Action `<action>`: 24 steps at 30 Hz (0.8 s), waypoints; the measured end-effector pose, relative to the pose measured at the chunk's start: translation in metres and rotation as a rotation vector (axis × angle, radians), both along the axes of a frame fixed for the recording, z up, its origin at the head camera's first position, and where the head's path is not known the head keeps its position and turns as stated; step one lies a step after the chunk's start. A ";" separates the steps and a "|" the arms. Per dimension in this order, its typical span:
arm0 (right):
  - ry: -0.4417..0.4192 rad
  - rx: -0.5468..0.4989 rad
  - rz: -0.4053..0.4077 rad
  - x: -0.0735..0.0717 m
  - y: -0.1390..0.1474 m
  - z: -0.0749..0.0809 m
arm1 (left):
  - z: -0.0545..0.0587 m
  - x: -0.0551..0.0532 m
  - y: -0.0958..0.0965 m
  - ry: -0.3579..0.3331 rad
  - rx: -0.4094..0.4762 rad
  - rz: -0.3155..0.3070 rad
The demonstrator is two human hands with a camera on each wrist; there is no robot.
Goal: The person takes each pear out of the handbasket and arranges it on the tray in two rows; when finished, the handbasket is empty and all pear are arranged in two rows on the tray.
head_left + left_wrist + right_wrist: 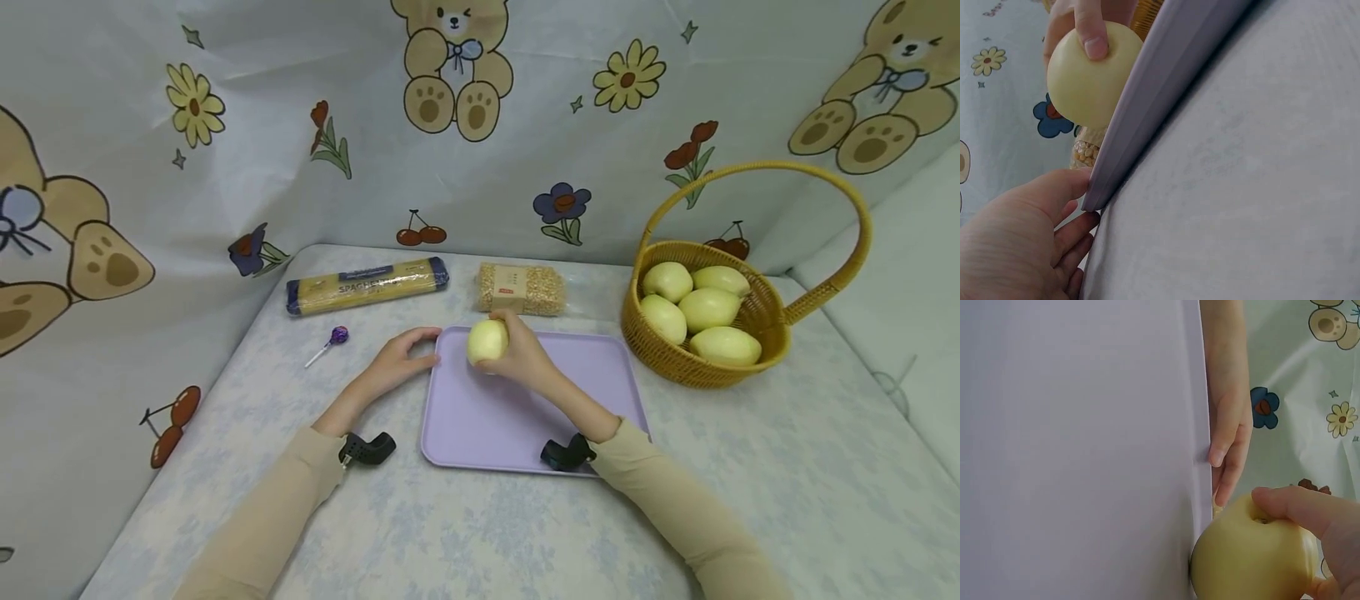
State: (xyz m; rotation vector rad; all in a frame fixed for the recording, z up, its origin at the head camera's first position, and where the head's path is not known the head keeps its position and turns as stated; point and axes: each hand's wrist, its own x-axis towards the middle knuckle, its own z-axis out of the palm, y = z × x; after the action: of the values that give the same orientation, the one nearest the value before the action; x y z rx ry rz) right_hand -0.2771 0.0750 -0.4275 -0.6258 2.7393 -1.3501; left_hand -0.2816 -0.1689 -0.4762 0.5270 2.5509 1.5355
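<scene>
My right hand (521, 354) holds a pale yellow apple (486, 343) above the far left part of a lilac tray (495, 425). In the right wrist view, the thumb lies beside the dimple on top of the apple (1250, 553). Beside the tray's far left corner is my left hand (401, 358), its thumb and fingertips touching the outer rim. The left wrist view shows that thumb against the tray edge (1119, 125), with the other fingers loosely bent below. Whether the apple touches the tray is hard to tell.
A tall-handled wicker basket (678, 367) with several pale yellow fruits stands right of the tray. Behind lie a spaghetti pack (367, 285) and a bag of yellow kernels (540, 290). On the left is a purple lollipop (339, 335). A printed cloth backdrop (270, 100) rises behind the table.
</scene>
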 end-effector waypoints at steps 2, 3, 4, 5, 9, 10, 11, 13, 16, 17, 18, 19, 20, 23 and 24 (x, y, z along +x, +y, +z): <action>0.019 -0.013 0.000 0.000 0.002 -0.002 | 0.000 -0.001 0.002 0.002 -0.006 0.000; 0.028 -0.022 0.006 0.000 0.003 -0.004 | 0.000 -0.001 0.003 0.002 -0.010 0.002; 0.036 -0.031 0.018 -0.001 0.004 -0.005 | 0.000 -0.001 0.003 0.004 -0.013 0.003; 0.041 -0.040 0.031 -0.002 0.004 -0.007 | 0.000 -0.001 0.003 0.004 -0.014 0.006; 0.057 -0.061 0.094 -0.004 0.004 -0.014 | -0.001 -0.001 0.002 0.003 -0.023 0.012; 0.064 -0.063 0.106 -0.004 0.004 -0.015 | -0.001 -0.001 0.002 0.005 -0.025 0.009; 0.074 -0.063 0.118 -0.004 0.004 -0.016 | -0.001 -0.001 0.002 0.002 -0.024 0.010; 0.097 -0.058 0.140 -0.004 0.004 -0.018 | -0.001 -0.001 0.002 -0.001 -0.023 0.010; 0.109 -0.058 0.169 -0.004 0.004 -0.018 | -0.001 -0.001 0.002 0.000 -0.015 0.005; 0.107 -0.061 0.176 -0.003 0.004 -0.017 | -0.001 -0.001 0.002 0.001 -0.011 0.006; 0.101 -0.069 0.180 -0.003 0.004 -0.016 | 0.001 0.000 0.002 -0.002 -0.014 0.007; 0.096 -0.082 0.181 -0.003 0.004 -0.016 | 0.006 0.003 0.003 -0.003 -0.014 0.005; 0.094 -0.094 0.178 -0.003 0.004 -0.015 | 0.005 0.002 0.003 -0.003 -0.012 0.004; 0.091 -0.131 0.162 -0.005 0.004 -0.016 | 0.005 0.001 0.003 -0.010 -0.018 0.011; 0.092 -0.140 0.158 -0.005 0.004 -0.016 | 0.005 0.001 0.003 -0.011 -0.025 0.012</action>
State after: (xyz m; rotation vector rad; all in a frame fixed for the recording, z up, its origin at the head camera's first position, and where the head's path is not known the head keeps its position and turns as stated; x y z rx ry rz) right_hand -0.2826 0.0794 -0.4436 -0.9135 2.6129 -1.5197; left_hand -0.2805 -0.1657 -0.4715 0.4995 2.5657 1.5045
